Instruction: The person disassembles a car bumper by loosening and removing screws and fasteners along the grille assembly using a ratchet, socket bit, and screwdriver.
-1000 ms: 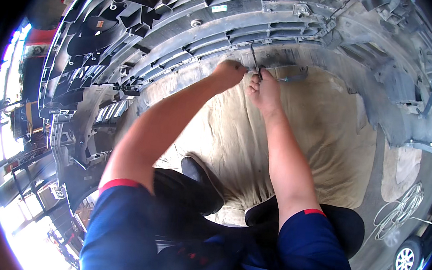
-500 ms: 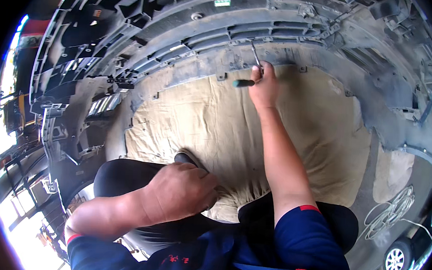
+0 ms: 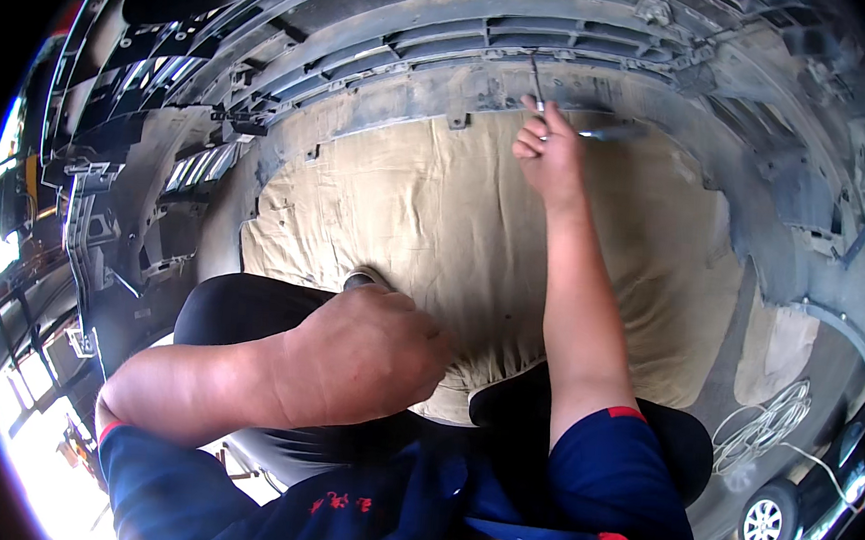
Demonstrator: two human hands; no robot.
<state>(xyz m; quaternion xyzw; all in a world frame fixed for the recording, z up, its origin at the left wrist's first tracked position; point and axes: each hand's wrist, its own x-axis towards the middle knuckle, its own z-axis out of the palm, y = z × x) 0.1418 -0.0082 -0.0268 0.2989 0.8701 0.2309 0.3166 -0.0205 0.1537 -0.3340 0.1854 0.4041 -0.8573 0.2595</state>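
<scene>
Bumper shell (image 3: 510, 15): in the head view, this large, curved, dark part arches across the upper field, its ribbed and slatted face toward the person. Its near edge, with a small tab (image 3: 458, 121), borders a tan padded cloth (image 3: 407, 198). The cloth presumably cushions the work area and shields parts from the hard floor.

Right hand (image 3: 553, 158): the arm is extended forward, and the fingers are clamped around a slim tool (image 3: 537, 80). The shaft points away from the person, its far end at the shell's lower slats. This alignment probably lets the tool meet the shell end-on; whether the tip is seated cannot be determined. A blurred handle (image 3: 618, 131) projects to the right of the hand; whether it joins the slim tool cannot be told.

Left hand (image 3: 376, 356): the fingers are curled inward above the lap, well apart from the shell. The palm is hidden, so its contents cannot be confirmed. This position leaves the right hand's area unobstructed.

Surroundings: a pale coiled cable (image 3: 762, 429) and a vehicle wheel (image 3: 768, 524) are at the lower right, beyond the cloth.
</scene>
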